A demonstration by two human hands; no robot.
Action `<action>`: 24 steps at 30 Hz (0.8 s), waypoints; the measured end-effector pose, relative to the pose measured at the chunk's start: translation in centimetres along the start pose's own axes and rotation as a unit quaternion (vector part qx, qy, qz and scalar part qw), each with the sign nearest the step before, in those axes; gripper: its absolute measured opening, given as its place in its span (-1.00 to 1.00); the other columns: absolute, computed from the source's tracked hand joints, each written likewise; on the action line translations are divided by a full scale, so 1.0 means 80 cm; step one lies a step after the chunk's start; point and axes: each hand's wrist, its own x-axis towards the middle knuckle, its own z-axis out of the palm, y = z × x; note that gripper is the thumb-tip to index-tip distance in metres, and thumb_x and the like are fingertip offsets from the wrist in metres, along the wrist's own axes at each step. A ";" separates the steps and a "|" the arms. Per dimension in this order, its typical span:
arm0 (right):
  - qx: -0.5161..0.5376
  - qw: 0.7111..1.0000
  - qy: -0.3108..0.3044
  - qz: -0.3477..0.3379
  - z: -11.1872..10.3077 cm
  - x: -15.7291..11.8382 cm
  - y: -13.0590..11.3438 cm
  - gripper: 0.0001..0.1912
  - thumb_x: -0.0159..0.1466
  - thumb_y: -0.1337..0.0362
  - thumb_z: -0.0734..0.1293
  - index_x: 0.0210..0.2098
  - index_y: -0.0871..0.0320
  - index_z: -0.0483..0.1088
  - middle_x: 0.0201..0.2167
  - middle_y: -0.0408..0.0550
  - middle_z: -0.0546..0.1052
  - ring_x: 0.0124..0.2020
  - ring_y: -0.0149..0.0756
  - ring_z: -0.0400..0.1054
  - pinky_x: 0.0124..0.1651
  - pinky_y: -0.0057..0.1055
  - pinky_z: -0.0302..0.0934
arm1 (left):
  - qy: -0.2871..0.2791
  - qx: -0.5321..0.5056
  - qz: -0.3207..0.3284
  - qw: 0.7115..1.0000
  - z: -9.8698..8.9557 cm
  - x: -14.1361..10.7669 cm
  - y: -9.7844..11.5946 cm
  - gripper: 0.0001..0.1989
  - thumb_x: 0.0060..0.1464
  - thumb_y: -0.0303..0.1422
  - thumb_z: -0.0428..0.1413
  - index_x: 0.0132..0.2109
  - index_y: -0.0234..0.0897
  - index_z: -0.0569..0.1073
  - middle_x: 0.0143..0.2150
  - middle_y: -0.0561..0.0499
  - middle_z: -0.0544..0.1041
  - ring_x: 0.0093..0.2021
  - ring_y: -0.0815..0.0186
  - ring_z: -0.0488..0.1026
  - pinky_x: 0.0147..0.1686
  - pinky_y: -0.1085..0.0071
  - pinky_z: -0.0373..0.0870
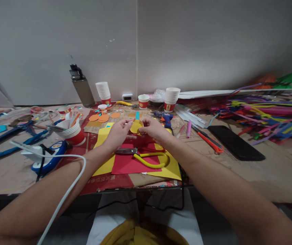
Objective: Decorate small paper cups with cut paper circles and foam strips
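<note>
And now holding a small yellow round piece (136, 127) between both hands, over the far part of the red sheet (129, 166) and just beyond the scissors (130, 151). Pinching its left edge with the thumb and fingertips of the left hand (120, 132); grasping the right edge with the right hand (154, 129), thumb close against the face. Note the teal strip (137, 116) at the far edge, poking up between the hands.

Below the hands, see the scissors flat on red, blades to the left, one handle yellow and one red, with a yellow sheet (173, 172) spreading out underneath. Look past the left hand to find orange discs (103, 118) scattered on cardboard. Past the right, spot a blue glue gun (168, 119), then a pink marker (188, 129), an orange cutter (209, 143) and a black phone (235, 142).

Glance further left for a cup (74, 134) filled with tools, and up toward the wall for a bottle (83, 91) and two stacks of paper cups (102, 90).
</note>
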 end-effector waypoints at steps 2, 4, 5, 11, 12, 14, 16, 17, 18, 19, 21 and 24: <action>0.001 1.000 0.003 0.003 -0.001 0.000 0.000 -0.82 -0.08 0.46 0.34 -0.44 0.18 0.38 -0.65 -0.26 0.41 -0.63 -0.47 0.26 -0.57 -0.56 0.12 | -0.015 0.002 0.003 1.000 0.000 -0.001 0.000 -0.77 0.01 -0.29 0.22 -0.21 -0.31 0.44 -0.50 0.11 0.41 -0.54 0.44 0.39 -0.49 0.43 0.54; 0.002 1.000 0.007 -0.001 -0.001 -0.001 0.000 -0.81 -0.09 0.46 0.34 -0.43 0.18 0.38 -0.65 -0.27 0.40 -0.63 -0.48 0.25 -0.56 -0.56 0.12 | -0.024 0.002 0.000 1.000 -0.001 -0.001 0.000 -0.71 -0.05 -0.31 0.26 -0.18 -0.32 0.43 -0.51 0.13 0.42 -0.54 0.44 0.40 -0.49 0.43 0.53; 0.002 1.000 0.006 -0.004 0.000 -0.001 -0.001 -0.81 -0.08 0.46 0.35 -0.43 0.18 0.38 -0.65 -0.27 0.40 -0.62 -0.48 0.25 -0.55 -0.55 0.13 | -0.024 0.002 -0.002 1.000 -0.002 -0.001 -0.001 -0.70 -0.07 -0.32 0.27 -0.18 -0.33 0.43 -0.52 0.13 0.42 -0.54 0.44 0.41 -0.49 0.43 0.54; -0.019 1.000 0.002 0.003 0.001 -0.003 -0.002 -0.82 -0.06 0.49 0.33 -0.42 0.19 0.39 -0.60 -0.25 0.43 -0.58 -0.48 0.27 -0.46 -0.53 0.19 | -0.008 -0.003 -0.015 1.000 -0.005 0.000 -0.003 -0.70 -0.12 -0.30 0.29 -0.28 -0.34 0.39 -0.45 0.06 0.49 -0.52 0.40 0.47 -0.47 0.37 0.56; -0.022 1.000 -0.001 0.005 0.002 -0.003 -0.003 -0.82 -0.05 0.50 0.32 -0.42 0.19 0.38 -0.59 -0.25 0.43 -0.58 -0.49 0.26 -0.45 -0.54 0.19 | -0.008 0.001 -0.012 1.000 -0.005 0.000 -0.004 -0.71 -0.12 -0.29 0.29 -0.29 -0.33 0.39 -0.45 0.07 0.49 -0.53 0.40 0.47 -0.47 0.36 0.56; -0.034 0.999 -0.003 -0.003 0.003 -0.006 -0.007 -0.83 -0.03 0.50 0.31 -0.41 0.19 0.38 -0.57 -0.26 0.44 -0.56 -0.50 0.27 -0.46 -0.56 0.18 | -0.006 0.019 0.000 1.000 -0.006 0.001 -0.006 -0.72 -0.10 -0.27 0.28 -0.30 -0.32 0.39 -0.47 0.08 0.48 -0.53 0.39 0.46 -0.48 0.36 0.56; -0.056 0.998 0.006 -0.023 0.004 -0.009 -0.011 -0.86 0.03 0.45 0.33 -0.38 0.18 0.40 -0.54 -0.25 0.44 -0.55 -0.49 0.29 -0.49 -0.58 0.16 | 0.000 0.042 0.019 0.999 -0.008 0.002 -0.008 -0.72 -0.10 -0.26 0.28 -0.31 -0.31 0.38 -0.50 0.09 0.47 -0.52 0.38 0.46 -0.46 0.36 0.56; -0.069 0.997 0.010 -0.031 0.005 -0.010 -0.013 -0.89 0.06 0.40 0.35 -0.37 0.17 0.40 -0.54 -0.25 0.43 -0.56 -0.49 0.29 -0.52 -0.58 0.14 | 0.003 0.051 0.028 0.998 -0.008 0.003 -0.010 -0.72 -0.10 -0.25 0.28 -0.32 -0.30 0.38 -0.51 0.09 0.47 -0.52 0.38 0.46 -0.46 0.37 0.55; -0.081 0.996 0.014 -0.033 0.005 -0.011 -0.014 -0.92 0.09 0.35 0.35 -0.37 0.17 0.40 -0.55 -0.24 0.42 -0.58 -0.48 0.28 -0.56 -0.58 0.12 | 0.003 0.057 0.035 0.998 -0.008 0.003 -0.011 -0.72 -0.10 -0.24 0.27 -0.33 -0.30 0.37 -0.51 0.09 0.47 -0.52 0.37 0.47 -0.45 0.37 0.55; -0.091 0.995 0.016 -0.030 0.005 -0.012 -0.015 -0.94 0.12 0.32 0.35 -0.38 0.17 0.41 -0.58 -0.24 0.41 -0.61 -0.48 0.26 -0.59 -0.58 0.10 | 0.001 0.059 0.040 0.997 -0.008 0.004 -0.011 -0.72 -0.10 -0.24 0.27 -0.34 -0.29 0.37 -0.51 0.08 0.47 -0.51 0.37 0.47 -0.45 0.37 0.54; -0.101 0.995 0.014 -0.015 0.004 -0.011 -0.013 -0.95 0.17 0.35 0.30 -0.41 0.17 0.41 -0.65 -0.24 0.38 -0.66 -0.48 0.23 -0.62 -0.57 0.09 | -0.008 0.054 0.042 0.998 -0.006 0.003 -0.012 -0.71 -0.10 -0.24 0.27 -0.34 -0.29 0.35 -0.50 0.08 0.47 -0.49 0.36 0.48 -0.44 0.37 0.54; -0.100 0.995 -0.001 -0.004 0.003 -0.006 -0.009 -0.87 0.20 0.43 0.24 -0.41 0.18 0.41 -0.70 -0.25 0.35 -0.68 -0.47 0.24 -0.63 -0.56 0.12 | -0.018 0.031 0.032 0.999 -0.003 0.001 -0.012 -0.70 -0.12 -0.26 0.29 -0.36 -0.29 0.33 -0.50 0.10 0.46 -0.49 0.38 0.47 -0.43 0.38 0.54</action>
